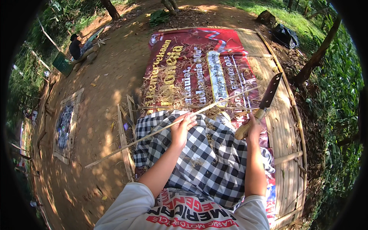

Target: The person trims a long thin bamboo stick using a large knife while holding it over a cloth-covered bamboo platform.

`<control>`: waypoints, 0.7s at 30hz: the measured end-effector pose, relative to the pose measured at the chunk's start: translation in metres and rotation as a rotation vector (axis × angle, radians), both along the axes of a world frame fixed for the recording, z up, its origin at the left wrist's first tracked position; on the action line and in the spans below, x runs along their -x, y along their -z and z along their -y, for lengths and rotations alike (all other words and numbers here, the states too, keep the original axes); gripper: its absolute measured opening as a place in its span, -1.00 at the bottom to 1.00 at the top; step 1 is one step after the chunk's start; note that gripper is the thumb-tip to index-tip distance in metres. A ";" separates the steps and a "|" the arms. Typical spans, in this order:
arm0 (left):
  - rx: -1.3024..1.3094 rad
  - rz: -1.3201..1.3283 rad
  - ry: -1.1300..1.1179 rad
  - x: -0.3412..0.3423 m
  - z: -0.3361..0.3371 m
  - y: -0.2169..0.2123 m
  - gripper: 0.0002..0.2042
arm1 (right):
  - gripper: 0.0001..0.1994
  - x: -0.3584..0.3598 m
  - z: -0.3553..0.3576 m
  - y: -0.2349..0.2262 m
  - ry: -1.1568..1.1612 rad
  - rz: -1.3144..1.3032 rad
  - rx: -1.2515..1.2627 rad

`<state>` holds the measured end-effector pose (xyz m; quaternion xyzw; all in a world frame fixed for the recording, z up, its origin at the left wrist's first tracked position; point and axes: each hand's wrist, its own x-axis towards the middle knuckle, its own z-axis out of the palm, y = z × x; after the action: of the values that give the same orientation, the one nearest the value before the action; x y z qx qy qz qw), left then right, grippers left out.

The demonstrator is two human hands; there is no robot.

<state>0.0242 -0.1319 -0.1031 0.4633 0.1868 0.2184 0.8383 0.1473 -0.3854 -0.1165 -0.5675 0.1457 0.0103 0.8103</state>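
My left hand grips a long thin bamboo strip that runs from the lower left on the ground up to the right across the red banner. My right hand holds the wooden handle of a large knife, its dark blade pointing up and away, apart from the strip. Both hands hover over a black-and-white checked cloth spread across my lap. Dry bamboo shavings lie scattered on the banner in front of me.
I sit on a bamboo-slat platform. Bare dirt ground lies to the left with a framed dark patch. A person sits far off at upper left. Trees and greenery stand to the right, near a black bag.
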 end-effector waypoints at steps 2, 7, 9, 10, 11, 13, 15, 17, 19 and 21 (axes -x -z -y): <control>-0.021 0.028 0.081 0.008 0.015 0.009 -0.74 | -0.75 0.004 -0.007 0.000 -0.059 0.061 0.161; 0.081 -0.012 0.226 0.018 0.046 0.022 -0.72 | -0.73 0.010 -0.017 0.001 -0.098 0.029 0.239; 0.082 -0.020 0.254 0.021 0.052 0.027 -0.71 | -0.74 0.012 -0.019 0.004 -0.094 0.023 0.191; 0.109 -0.028 0.264 0.023 0.055 0.025 -0.70 | -0.77 0.014 -0.018 0.004 -0.132 -0.029 0.164; 0.129 -0.040 0.280 0.023 0.056 0.028 -0.69 | -0.80 0.015 -0.017 0.005 -0.153 -0.022 0.141; 0.164 -0.072 0.304 0.026 0.056 0.034 -0.68 | -0.84 0.017 -0.021 0.001 -0.122 -0.076 0.052; 0.174 -0.096 0.400 0.028 0.058 0.035 -0.61 | -0.86 0.014 -0.016 0.006 -0.108 -0.099 0.029; 0.206 -0.090 0.477 0.030 0.062 0.031 -0.56 | -0.87 0.010 -0.013 0.011 -0.080 -0.135 0.000; 0.243 -0.173 0.535 0.030 0.066 0.026 -0.50 | -0.89 0.007 -0.012 0.014 -0.037 -0.181 -0.030; 0.295 -0.261 0.590 0.031 0.065 0.024 -0.49 | -0.90 0.007 -0.013 0.015 -0.066 -0.147 -0.016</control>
<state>-0.0064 -0.1968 -0.1276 0.3952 0.1802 -0.1235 0.8922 0.1398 -0.3728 -0.1315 -0.5632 0.1858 0.0799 0.8012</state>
